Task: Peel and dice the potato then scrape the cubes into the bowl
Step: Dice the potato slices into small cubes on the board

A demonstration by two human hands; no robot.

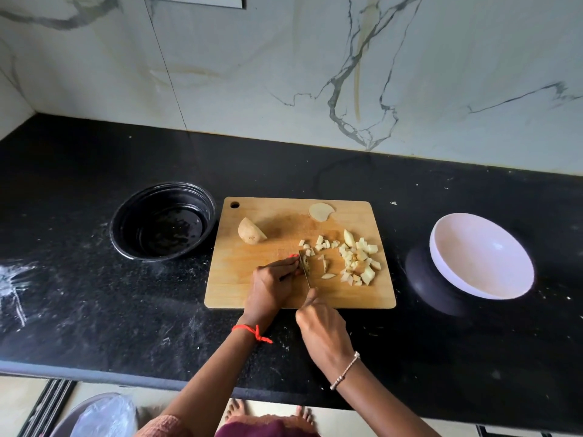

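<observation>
Soft even daylight, sharp focus, wide-angle bending at edges, faint sheen on counter (94,310)

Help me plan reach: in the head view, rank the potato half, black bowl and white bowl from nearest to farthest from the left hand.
From the left hand:
1. potato half, just beyond it, on the board's left side.
2. black bowl, off the board, left.
3. white bowl, off the board, right.

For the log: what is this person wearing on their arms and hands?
Both forearms are bare. The left hand has a red thread knotted round its wrist, with the ends loose. The right hand has a thin, pale beaded bracelet at its wrist. A pinkish knit sleeve shows at the left upper arm.
</observation>
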